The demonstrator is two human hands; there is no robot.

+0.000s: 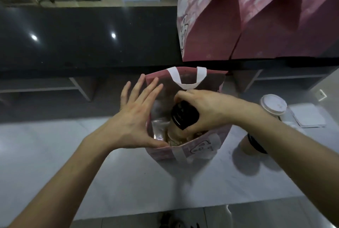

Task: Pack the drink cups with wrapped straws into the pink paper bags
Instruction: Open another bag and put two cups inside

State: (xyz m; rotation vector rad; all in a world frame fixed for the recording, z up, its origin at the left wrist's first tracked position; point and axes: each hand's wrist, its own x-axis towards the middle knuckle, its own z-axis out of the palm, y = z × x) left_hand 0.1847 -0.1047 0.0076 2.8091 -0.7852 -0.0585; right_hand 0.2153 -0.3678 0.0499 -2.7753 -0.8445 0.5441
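Black-lidded drink cup (184,115), tilted, partway down inside the open pink paper bag (192,149) at the middle of the pale counter (110,182), clamped round the lid by the right hand (207,110). Left hand (135,117) flat against the bag's left wall, fingers spread and gripping nothing, thumb along the near rim. Silvery lining visible inside the bag, white handle (187,79) standing on the far wall. Just right of the bag, partly behind the right forearm, a second black-lidded cup (251,145); beyond it a white-lidded cup (274,104) beside some white papers (310,117) (whether wrapped straws, hard to tell). Up on the dark ledge (82,35), two more pink bags (211,22) side by side.
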